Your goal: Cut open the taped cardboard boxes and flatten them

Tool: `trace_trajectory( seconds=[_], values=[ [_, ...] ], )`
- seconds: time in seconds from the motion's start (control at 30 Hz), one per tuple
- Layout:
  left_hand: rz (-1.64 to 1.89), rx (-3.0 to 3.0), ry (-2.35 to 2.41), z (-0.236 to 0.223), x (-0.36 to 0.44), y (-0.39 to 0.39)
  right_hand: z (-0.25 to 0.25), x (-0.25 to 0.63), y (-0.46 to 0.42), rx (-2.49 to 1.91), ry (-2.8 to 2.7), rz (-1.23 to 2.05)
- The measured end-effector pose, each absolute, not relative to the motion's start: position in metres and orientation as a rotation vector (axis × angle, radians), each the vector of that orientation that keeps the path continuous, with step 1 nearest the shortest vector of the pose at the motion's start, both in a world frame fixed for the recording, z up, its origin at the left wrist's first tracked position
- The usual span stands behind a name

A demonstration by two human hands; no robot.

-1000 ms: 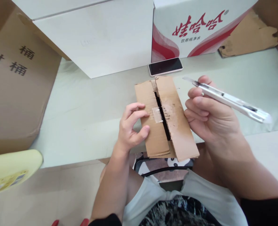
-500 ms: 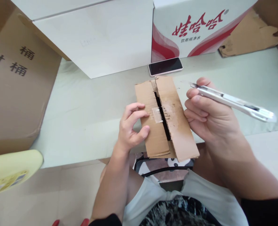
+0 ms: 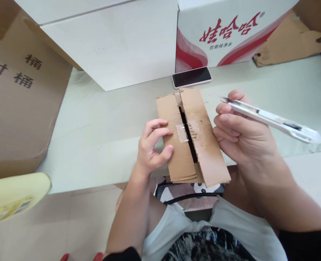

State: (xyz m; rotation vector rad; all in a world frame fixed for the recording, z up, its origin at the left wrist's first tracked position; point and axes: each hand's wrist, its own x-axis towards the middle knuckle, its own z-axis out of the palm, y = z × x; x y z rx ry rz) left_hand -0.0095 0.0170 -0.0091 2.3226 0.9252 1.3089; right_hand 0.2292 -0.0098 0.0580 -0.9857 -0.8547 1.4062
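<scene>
A small cardboard box (image 3: 214, 156) lies at the table's front edge, its two top flaps parted by a dark slit. Clear tape (image 3: 181, 133) sticks to the left flap near the slit. My left hand (image 3: 156, 145) steadies the box's left side, fingertips and thumb on the flap's edge. In my right hand (image 3: 242, 127), closed around it, is a white utility knife (image 3: 274, 119) with its tip pointing left, above the table. The side of that hand is at the box's right edge; whether it touches I cannot tell.
Behind the box lies a phone (image 3: 192, 77), in front of large white cartons (image 3: 116, 47). A big brown carton (image 3: 19, 108) stands on the left, near a pale yellow rounded object (image 3: 16, 194). Flat cardboard (image 3: 288, 43) lies at the back right.
</scene>
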Motion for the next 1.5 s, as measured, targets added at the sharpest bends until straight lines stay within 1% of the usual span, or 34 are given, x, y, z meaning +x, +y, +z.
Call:
trace_trajectory(
  seconds=[0.43, 0.7, 0.97, 1.5],
  values=[
    [1.307, 2.324, 0.925, -0.009, -0.010, 0.018, 0.059, 0.226, -0.011, -1.003, -0.730, 1.417],
    [1.330, 2.288, 0.905, -0.009, -0.009, 0.017, 0.060, 0.227, -0.010, -0.992, -0.788, 1.442],
    [1.271, 2.343, 0.980, -0.011, -0.010, 0.017, 0.062, 0.226, -0.011, -1.008, -0.852, 1.403],
    [1.315, 2.301, 0.926, -0.009, -0.008, 0.016, 0.067, 0.218, -0.011, -0.969, -0.793, 1.414]
  ],
)
